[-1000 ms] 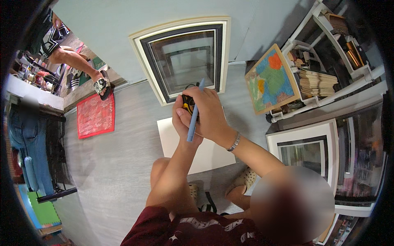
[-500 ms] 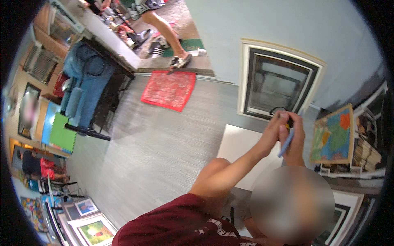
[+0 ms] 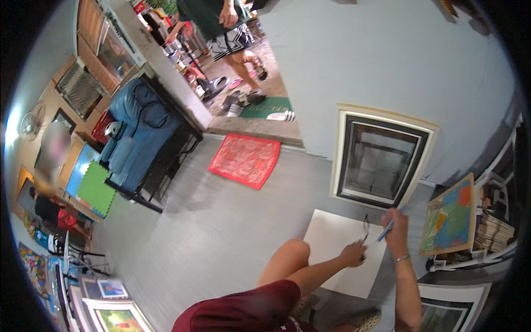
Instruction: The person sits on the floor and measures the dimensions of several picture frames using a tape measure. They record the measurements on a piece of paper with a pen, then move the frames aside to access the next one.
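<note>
**Over a white sheet (image 3: 326, 243): blue pen (image 3: 385, 230) and dark loop (image 3: 366, 227) held apart**

The right grip (image 3: 395, 224) is closed around the blue pen, which slants down and leftward near the sheet's right edge; whether its lower end touches the paper cannot be told. A bracelet (image 3: 402, 258) encircles the right wrist. The left grip (image 3: 353, 254), its fingers curled, is closed on the thin dark loop, which projects upward over the white sheet; its exact kind is too small to determine. The white sheet lies flat on the grey floor (image 3: 182, 249), beside the person's bent left knee (image 3: 293, 254).

Just beyond the sheet, a glazed picture frame (image 3: 343, 155) with cream and black borders leans against the pale wall (image 3: 387, 66). To the right, a multicoloured painting (image 3: 451, 216) stands tilted beside a shelf rack (image 3: 453, 262). To the left, a red patterned mat (image 3: 246, 160) lies before the doorway, where another person (image 3: 229, 33) is visible. Farther left are a blue padded seat (image 3: 135, 149) and a green foam mat (image 3: 95, 191).
</note>
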`<action>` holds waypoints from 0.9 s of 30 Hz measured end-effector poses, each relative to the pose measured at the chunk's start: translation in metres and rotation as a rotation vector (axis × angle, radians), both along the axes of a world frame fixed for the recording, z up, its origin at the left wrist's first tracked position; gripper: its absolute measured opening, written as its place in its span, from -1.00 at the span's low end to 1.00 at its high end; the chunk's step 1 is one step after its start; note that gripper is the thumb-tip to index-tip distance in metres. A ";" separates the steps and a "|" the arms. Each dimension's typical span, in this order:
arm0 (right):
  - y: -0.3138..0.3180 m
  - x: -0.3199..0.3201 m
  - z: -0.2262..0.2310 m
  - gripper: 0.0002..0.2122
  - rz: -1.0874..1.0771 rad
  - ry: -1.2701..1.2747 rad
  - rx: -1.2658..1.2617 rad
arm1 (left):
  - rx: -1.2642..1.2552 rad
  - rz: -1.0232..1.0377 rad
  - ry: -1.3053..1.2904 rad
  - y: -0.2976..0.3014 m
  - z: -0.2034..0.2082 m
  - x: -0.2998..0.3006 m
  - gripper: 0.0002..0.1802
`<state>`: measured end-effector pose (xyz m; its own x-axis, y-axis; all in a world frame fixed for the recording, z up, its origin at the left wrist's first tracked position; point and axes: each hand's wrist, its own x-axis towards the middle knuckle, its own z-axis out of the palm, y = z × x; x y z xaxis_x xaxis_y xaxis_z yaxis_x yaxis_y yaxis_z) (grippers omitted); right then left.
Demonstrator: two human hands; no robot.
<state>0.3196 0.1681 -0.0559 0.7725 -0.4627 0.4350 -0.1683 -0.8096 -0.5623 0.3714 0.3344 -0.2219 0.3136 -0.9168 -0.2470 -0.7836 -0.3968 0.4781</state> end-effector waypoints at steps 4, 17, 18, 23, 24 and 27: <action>-0.033 -0.064 -0.059 -0.83 0.095 0.420 -0.103 | 0.273 0.026 -0.010 0.011 -0.012 -0.015 -0.38; -0.043 -0.089 0.017 -0.82 0.060 0.457 -0.028 | 0.272 0.298 -0.223 0.024 -0.059 -0.045 -0.43; -0.040 -0.085 0.030 -0.84 0.064 0.401 -0.063 | 0.276 0.318 -0.183 0.027 -0.056 -0.043 -0.44; -0.057 -0.079 0.068 -0.75 0.051 0.422 -0.172 | 0.124 0.650 0.444 0.001 -0.029 -0.037 -0.43; -0.045 -0.050 0.088 -0.72 0.089 0.409 -0.064 | -0.042 0.755 0.626 0.008 -0.047 -0.011 -0.41; -0.037 -0.035 0.125 -0.71 0.150 0.452 0.033 | -0.405 0.916 1.323 -0.037 0.019 -0.013 -0.48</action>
